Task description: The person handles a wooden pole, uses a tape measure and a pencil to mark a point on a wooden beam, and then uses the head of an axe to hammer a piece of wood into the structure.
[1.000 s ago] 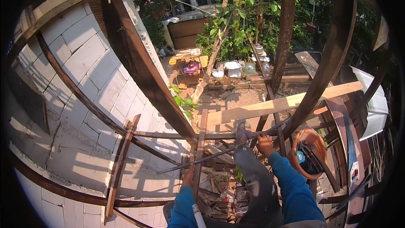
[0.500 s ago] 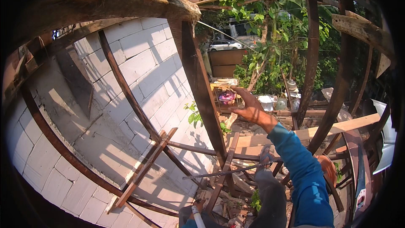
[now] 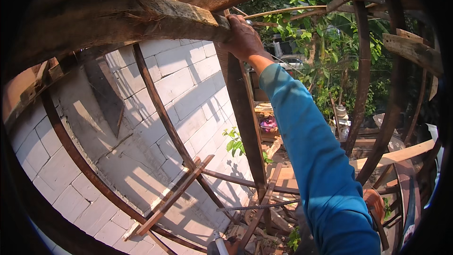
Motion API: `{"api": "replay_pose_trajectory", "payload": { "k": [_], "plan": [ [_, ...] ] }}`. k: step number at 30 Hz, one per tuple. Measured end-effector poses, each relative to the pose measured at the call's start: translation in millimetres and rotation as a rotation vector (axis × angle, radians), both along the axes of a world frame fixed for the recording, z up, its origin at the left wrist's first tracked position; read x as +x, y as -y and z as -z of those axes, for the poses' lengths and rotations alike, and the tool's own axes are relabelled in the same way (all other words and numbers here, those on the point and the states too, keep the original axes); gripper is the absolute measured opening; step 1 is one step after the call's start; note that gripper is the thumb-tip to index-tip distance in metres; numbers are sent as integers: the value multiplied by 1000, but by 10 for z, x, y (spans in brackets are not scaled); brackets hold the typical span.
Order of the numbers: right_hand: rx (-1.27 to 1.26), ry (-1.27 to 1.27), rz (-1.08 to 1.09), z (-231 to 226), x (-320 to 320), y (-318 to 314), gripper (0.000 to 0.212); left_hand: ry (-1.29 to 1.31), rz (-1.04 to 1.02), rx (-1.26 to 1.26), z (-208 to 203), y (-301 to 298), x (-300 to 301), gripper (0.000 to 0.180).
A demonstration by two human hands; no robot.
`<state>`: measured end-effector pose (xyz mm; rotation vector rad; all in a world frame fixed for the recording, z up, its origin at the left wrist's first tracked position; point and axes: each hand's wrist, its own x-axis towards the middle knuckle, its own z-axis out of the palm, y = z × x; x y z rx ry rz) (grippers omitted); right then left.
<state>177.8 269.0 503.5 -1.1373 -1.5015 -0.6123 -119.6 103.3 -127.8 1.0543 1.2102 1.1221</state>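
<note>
My right hand (image 3: 243,40), in a blue sleeve, is raised and closed round the free end of a thick, weathered wooden beam (image 3: 160,19). Its fingers lap over the top; their tips are partly hidden. That beam end meets a dark upright post (image 3: 243,108) beside the block wall. At the lower edge, my left hand (image 3: 232,244) shows only in part, closed at a white tube-shaped thing (image 3: 221,244) whose lower end is cut off by the picture. A thin rod (image 3: 257,206) slants above it.
A white block wall (image 3: 184,85) stands at left, crossed by dark wooden battens (image 3: 158,99). Two narrow boards (image 3: 177,193) lie across them. More posts (image 3: 363,75) rise at right, near a pale plank (image 3: 396,156). Rubble and scraps lie far below; trees (image 3: 321,42) grow beyond.
My right hand has gone up and left from open air onto the beam's end and closed there. The view has shifted, so the wall and posts sit further right. My left hand stays low.
</note>
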Motion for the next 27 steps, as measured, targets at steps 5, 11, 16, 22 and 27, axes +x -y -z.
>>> {"api": "replay_pose_trajectory", "payload": {
  "k": [5, 11, 16, 22, 27],
  "plan": [
    [39, 16, 61, 49, -36, 72, 57, 3, 5, 120, -206, -89, 229, 65],
    [-97, 127, -83, 961, -182, 315, 59, 29, -65, 353, -396, -121, 275, 67],
    [-99, 28, -15, 819, 64, 403, 69, 215, 29, 624, -1337, -376, 620, 75],
    [-137, -19, -176, 1054, -379, 169, 60, 180, -55, 1073, -3535, -716, 633, 87],
    [-176, 36, -244, 1082, -118, 443, 91, 367, 63, 1307, -4921, -1102, 1143, 84]
  ]
}}
